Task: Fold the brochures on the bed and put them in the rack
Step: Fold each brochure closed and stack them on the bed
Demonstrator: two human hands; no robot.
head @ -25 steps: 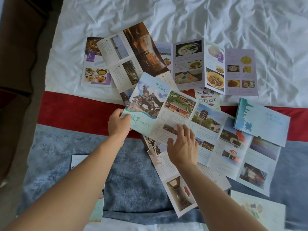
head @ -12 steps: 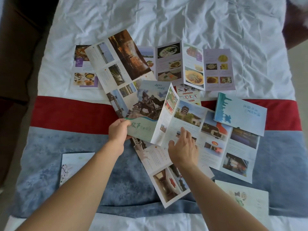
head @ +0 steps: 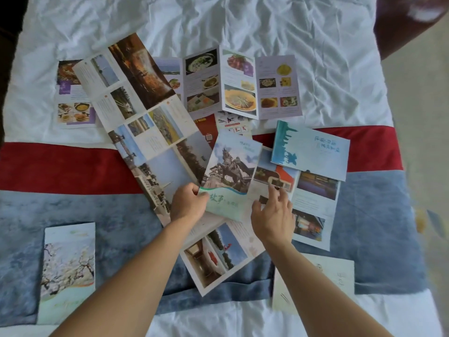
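A travel brochure with a statue on its cover panel point(head: 230, 171) lies partly folded in the middle of the bed. My left hand point(head: 188, 203) pinches the cover panel's lower left corner, and the panel lies folded rightwards over the inner pages. My right hand point(head: 273, 212) rests with spread fingers on the brochure's inner pages point(head: 313, 205), just right of the cover. A long unfolded scenery brochure point(head: 148, 132) lies under and to the left. An opened food brochure point(head: 240, 86) sits behind. No rack is in view.
Folded brochures lie around: a blossom one point(head: 68, 271) at front left, a pale blue one point(head: 311, 152) at right, a white one point(head: 337, 276) at front right. Another food leaflet point(head: 70, 96) is at back left. The bed point(head: 267, 20) has white sheet and a red-blue runner point(head: 60, 166).
My left hand has swung the statue cover panel from the left over to the right, closing it onto the inner pages. My right hand slid rightwards along the pages.
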